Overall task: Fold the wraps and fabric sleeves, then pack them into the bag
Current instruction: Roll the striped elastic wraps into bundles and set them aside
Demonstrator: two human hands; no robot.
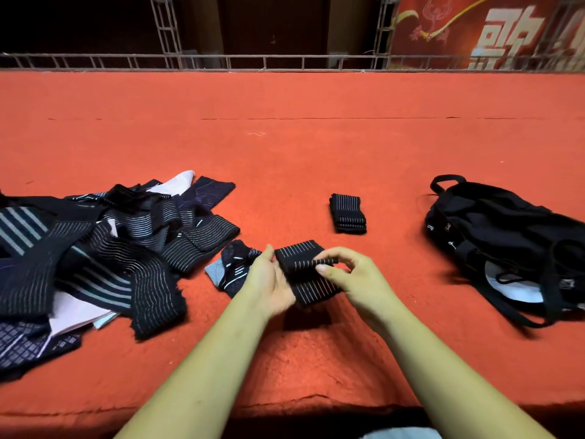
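Head view: the wrap (299,259) is up off the carpet (316,153), held between the two hands at the near centre. Its long axis runs roughly near to far, the near end leaning slightly right.

The right hand (354,280) comes in from the right and pinches a turned-over flap of the wrap between thumb and forefinger, about midway along its length. The left hand (269,282) lies palm-up under the wrap's left edge with its thumb straight. Its fingers are hidden beneath the cloth, so I cannot tell whether they grip or only support.

The fold looks nearly finished. The likely next move is a set-down, and that turns on the stack (348,213), which lies beyond the hands and a little to the right, apart from them. The right hand is nearer to it.

The bag (506,245) sits well off to the right, its mouth seemingly facing near. The pile (110,248) of unfolded pieces covers the left, its closest piece just beside the left hand.
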